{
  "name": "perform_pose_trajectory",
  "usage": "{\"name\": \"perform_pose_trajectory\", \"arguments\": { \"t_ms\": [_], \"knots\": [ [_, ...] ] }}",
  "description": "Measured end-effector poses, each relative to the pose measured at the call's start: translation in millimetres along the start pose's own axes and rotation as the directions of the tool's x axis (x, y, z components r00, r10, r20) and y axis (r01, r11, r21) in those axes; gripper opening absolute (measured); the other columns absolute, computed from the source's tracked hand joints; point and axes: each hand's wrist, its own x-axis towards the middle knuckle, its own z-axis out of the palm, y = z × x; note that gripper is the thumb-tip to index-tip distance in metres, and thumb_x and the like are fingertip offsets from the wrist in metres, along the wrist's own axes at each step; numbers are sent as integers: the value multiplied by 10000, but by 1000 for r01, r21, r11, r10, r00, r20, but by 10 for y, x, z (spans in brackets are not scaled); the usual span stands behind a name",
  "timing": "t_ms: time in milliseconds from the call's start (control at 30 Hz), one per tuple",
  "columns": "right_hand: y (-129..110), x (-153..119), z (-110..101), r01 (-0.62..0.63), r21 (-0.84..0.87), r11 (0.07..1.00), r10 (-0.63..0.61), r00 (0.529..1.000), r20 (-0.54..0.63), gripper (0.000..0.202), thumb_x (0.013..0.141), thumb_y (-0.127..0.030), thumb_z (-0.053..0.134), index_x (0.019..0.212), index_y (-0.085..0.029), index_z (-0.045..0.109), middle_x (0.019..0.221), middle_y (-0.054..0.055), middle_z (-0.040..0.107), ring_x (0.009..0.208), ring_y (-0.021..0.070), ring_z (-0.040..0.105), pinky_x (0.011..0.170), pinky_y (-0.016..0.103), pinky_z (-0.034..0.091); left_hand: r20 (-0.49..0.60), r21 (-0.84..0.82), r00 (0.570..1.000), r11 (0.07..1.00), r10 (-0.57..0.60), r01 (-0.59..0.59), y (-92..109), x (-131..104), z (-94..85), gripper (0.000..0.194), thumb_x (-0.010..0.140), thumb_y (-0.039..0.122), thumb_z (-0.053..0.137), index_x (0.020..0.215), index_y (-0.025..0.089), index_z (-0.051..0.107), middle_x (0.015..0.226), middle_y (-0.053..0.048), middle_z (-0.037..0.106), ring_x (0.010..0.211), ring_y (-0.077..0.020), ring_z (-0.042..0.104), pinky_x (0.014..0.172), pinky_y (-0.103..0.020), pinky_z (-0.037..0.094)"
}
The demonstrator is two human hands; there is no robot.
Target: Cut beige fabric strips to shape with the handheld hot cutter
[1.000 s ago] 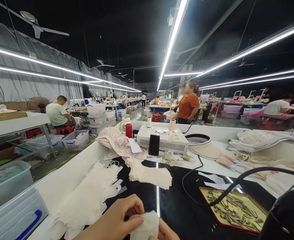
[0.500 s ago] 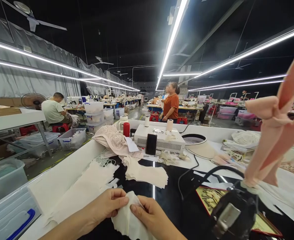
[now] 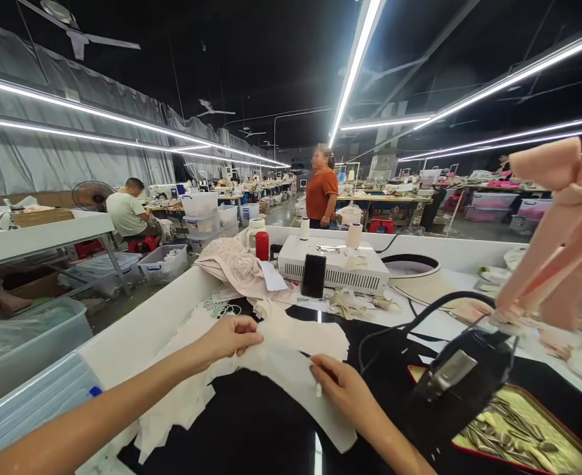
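Note:
A thin, pale cream fabric piece [image 3: 284,376] spreads between my two hands over the black tabletop [image 3: 261,422]. My left hand [image 3: 234,340] pinches its upper left end, fingers curled against the thumb. At its right edge, my right hand [image 3: 340,389] grips it between thumb and fingers. Just beyond lies a stack of cream fabric pieces [image 3: 321,333], partly behind the held one. More cream pieces [image 3: 182,402] lie under and beside my left forearm. To the right of my right hand is a black device with a metal plate [image 3: 456,373], wrapped in pink fabric strips [image 3: 543,244].
A red-rimmed tray [image 3: 523,465] of small seed-like bits lies at right. Behind are a phone [image 3: 313,276], a white vented box [image 3: 333,264] with thread spools, and lace-patterned pieces [image 3: 236,264]. A black cable [image 3: 410,323] crosses the right side. A person in orange [image 3: 321,191] stands beyond.
The fabric was bunched between both hands near the front edge; now it is spread out farther forward, with the hands wider apart. The view has shifted, and the person in orange has moved left.

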Motion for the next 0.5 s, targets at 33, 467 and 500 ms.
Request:
{"name": "perform_pose_trajectory", "arguments": {
  "t_ms": [33, 467, 500],
  "knots": [
    [46, 54, -57, 7, -38, 999, -10, 998, -67, 362, 994, -458, 518, 976, -212, 783, 846, 32, 768, 806, 220, 695, 752, 307, 526, -33, 25, 998, 999, 45, -44, 49, 102, -25, 476, 724, 624, 789, 843, 186, 646, 559, 53, 529, 503, -101, 399, 474, -214, 234],
    [746, 530, -178, 175, -657, 733, -379, 907, -182, 436, 895, 1, 519, 1178, -211, 774, 1198, 101, 815, 1130, 277, 745, 1039, 418, 534, -37, 428, 886, 809, 461, -403, -434, 839, 127, 168, 897, 193, 609, 942, 210, 770, 1105, -50, 795, 1078, -248, 708, 1013, -343, 509],
    [800, 508, -148, 179, -691, 700, -381, 912, -150, 443, 877, 22, 536, 1161, -215, 778, 1175, 91, 821, 1109, 267, 752, 1019, 399, 536, -8, 446, 889, 797, 458, -407, -504, 847, 136, 182, 898, 186, 605, 956, 215, 775, 1118, -44, 797, 1082, -244, 711, 1015, -337, 513]
  ]
}}
